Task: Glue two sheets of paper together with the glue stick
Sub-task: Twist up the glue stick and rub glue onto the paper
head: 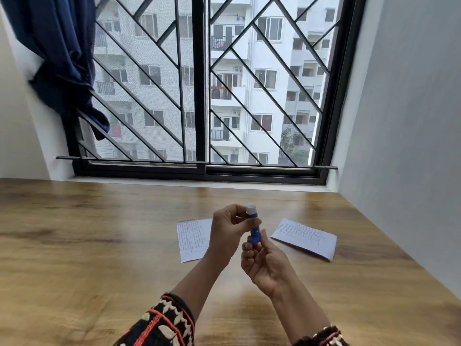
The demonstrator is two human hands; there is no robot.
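Note:
A blue glue stick (255,231) with a white top stands upright in the air above the table, held by both hands. My left hand (228,232) pinches its upper part near the white top. My right hand (264,265) grips its lower end from below. One sheet of paper (193,239) with handwriting lies flat on the table behind my left hand, partly hidden by it. A second written sheet (305,238) lies to the right, apart from the first.
The wooden table (99,245) runs up to a window sill with a black barred window (199,96). A dark blue curtain (62,58) hangs at the left. A white wall (411,146) borders the table's right edge.

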